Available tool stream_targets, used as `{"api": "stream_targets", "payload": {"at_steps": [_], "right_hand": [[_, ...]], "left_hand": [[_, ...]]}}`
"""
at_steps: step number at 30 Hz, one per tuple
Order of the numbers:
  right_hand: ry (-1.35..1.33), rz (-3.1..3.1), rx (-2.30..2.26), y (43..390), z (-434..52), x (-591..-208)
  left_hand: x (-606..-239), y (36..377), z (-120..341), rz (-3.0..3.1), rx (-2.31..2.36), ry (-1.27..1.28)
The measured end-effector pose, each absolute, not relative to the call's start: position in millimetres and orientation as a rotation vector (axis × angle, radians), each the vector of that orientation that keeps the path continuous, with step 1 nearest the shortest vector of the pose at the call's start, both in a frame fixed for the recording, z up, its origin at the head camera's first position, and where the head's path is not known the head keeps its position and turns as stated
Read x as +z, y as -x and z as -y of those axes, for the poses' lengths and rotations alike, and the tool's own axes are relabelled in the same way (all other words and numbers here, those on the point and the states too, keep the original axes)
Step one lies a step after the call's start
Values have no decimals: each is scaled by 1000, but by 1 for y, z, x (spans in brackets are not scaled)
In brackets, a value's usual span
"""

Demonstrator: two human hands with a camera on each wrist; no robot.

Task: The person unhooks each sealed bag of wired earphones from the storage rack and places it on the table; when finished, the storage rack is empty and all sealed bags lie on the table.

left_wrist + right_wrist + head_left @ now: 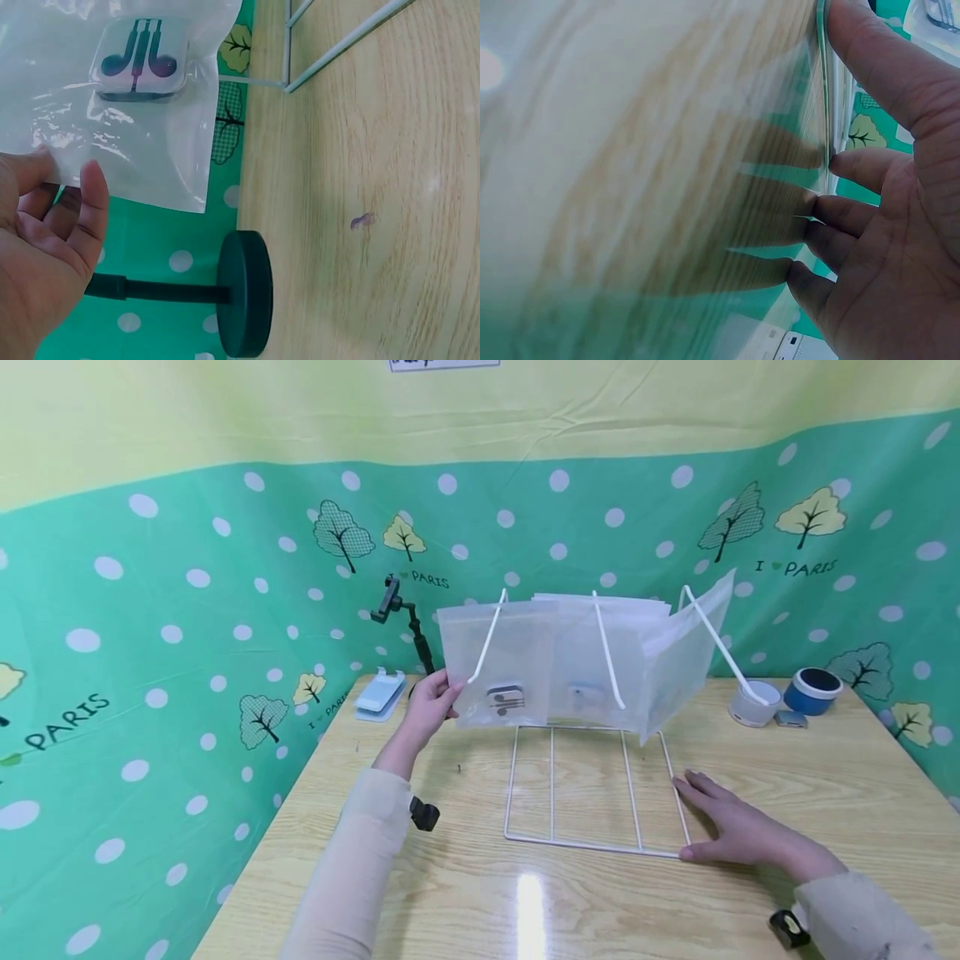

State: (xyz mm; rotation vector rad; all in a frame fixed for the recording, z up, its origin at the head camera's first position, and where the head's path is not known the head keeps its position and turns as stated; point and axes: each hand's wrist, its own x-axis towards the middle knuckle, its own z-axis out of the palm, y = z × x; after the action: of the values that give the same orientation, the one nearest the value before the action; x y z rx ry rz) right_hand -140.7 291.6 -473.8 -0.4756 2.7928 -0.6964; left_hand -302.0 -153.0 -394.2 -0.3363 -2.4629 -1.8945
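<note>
Table [457,893]: light wood grain, bright glare streak [530,914] on its near part. Fabric backdrop [187,693] behind and left of table: yellow up top, green below, pale dots, tree motifs, "PARIS" lettering.

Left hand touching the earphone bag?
Touching. The left wrist view shows the left hand gripping the translucent plastic bag by its edge, thumb lying on the plastic.

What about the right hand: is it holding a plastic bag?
No, the right hand rests at a corner of the white wire rack, apart from the plastic bags.
</note>
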Motion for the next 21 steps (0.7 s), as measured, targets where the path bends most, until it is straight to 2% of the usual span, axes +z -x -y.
{"api": "stream_targets", "payload": {"at_steps": [21], "right_hand": [[451, -2790, -707, 139, -292, -474]], "left_hand": [[-388, 280, 159, 2403, -1909, 416]]}}
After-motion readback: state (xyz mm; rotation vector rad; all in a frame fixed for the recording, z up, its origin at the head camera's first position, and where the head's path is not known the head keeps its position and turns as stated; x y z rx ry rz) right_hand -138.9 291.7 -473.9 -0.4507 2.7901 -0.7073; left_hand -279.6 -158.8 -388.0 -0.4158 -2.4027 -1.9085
